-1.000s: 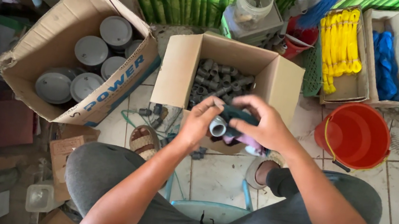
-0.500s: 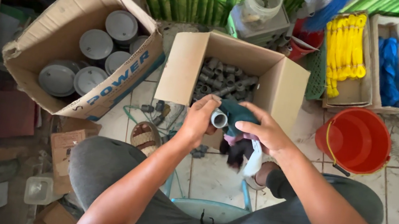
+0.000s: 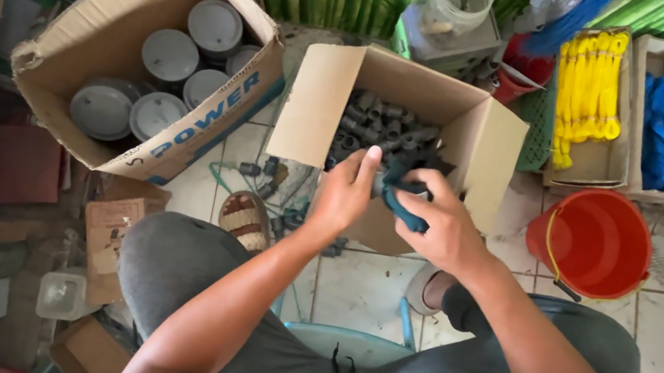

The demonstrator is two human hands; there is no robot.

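My left hand [image 3: 342,197] and my right hand [image 3: 443,228] meet just above the front edge of an open cardboard box [image 3: 318,104] filled with several dark grey pipe fittings [image 3: 386,124]. My right hand grips a dark teal cloth [image 3: 402,205] and presses it toward my left hand. My left hand's fingers curl around a small pipe fitting that the cloth and fingers almost entirely hide. I sit with grey-trousered knees [image 3: 184,278] on either side of a pale blue stool [image 3: 343,339].
A large tilted cardboard box [image 3: 209,118] of grey round caps [image 3: 168,54] lies to the left. A red bucket [image 3: 598,242] stands right, behind it boxes of yellow rope [image 3: 586,94] and blue rope [image 3: 663,124]. Loose fittings [image 3: 263,171] and a sandal [image 3: 242,218] lie on the tiled floor.
Both hands have shifted slightly up toward the fittings box. The grey fitting's open end showed earlier; the cloth and fingers now cover it.
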